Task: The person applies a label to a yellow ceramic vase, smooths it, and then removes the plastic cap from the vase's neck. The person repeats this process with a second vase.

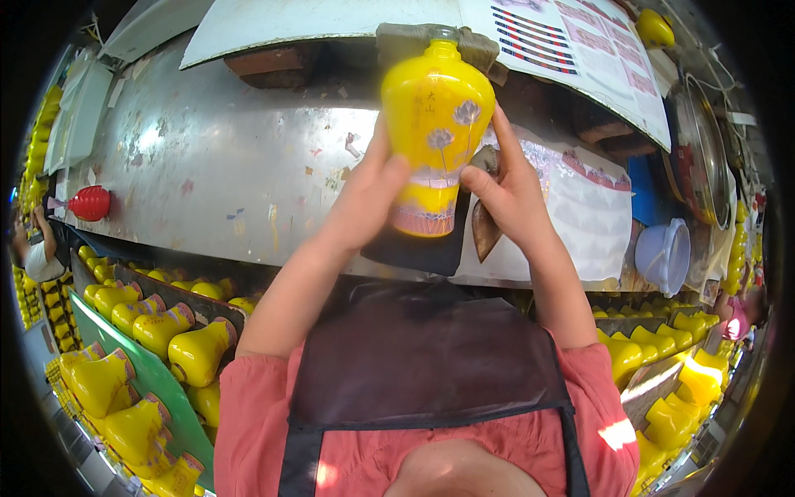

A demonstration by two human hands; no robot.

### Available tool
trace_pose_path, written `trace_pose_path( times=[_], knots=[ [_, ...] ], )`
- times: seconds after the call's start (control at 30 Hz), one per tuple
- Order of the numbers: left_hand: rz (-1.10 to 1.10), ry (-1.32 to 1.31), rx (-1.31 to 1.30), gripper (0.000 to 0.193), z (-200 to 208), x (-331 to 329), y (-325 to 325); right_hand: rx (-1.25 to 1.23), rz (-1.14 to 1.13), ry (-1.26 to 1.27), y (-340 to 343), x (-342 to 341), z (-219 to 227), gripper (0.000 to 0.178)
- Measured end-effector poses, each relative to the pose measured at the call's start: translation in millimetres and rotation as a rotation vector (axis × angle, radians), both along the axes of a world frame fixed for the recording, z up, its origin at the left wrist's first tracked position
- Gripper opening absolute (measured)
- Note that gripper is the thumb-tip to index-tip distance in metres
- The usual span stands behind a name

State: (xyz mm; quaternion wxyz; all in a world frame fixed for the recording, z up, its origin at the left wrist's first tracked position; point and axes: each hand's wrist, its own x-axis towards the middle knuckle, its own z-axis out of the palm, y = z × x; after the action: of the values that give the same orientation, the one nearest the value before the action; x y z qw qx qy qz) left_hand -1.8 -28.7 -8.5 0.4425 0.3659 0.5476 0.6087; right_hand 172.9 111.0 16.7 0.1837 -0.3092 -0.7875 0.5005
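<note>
The vase [437, 124] is over the table [232, 190] — bucket [658, 257] right, other vases [199, 352] on either side.

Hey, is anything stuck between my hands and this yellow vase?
Nothing visible: the left hand and right hand hold the yellow vase directly from both sides, though its far side is hidden from this view.

We hold a glossy yellow meiping-shaped bottle [431, 116] by both sides, its narrow neck pointing away from us, base nearest; purple-grey lotus flowers, small characters and a patterned lower band decorate its broad-shouldered body.
</note>
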Motion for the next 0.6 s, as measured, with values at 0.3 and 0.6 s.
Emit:
trace_pose_path(
  times=[0.3, 0.6],
  knots=[
    [-0.015, -0.080, 0.052, 0.065, -8.1, 2.6, -3.6, 0.037, -0.031, -0.012, -4.6, 2.8, 9.0, 0.072],
    [-0.018, 0.041, -0.061, 0.069, 0.4, -2.4, -4.7, 0.066, -0.024, -0.007, -3.8, 3.1, 11.8, 0.070]
  ],
)
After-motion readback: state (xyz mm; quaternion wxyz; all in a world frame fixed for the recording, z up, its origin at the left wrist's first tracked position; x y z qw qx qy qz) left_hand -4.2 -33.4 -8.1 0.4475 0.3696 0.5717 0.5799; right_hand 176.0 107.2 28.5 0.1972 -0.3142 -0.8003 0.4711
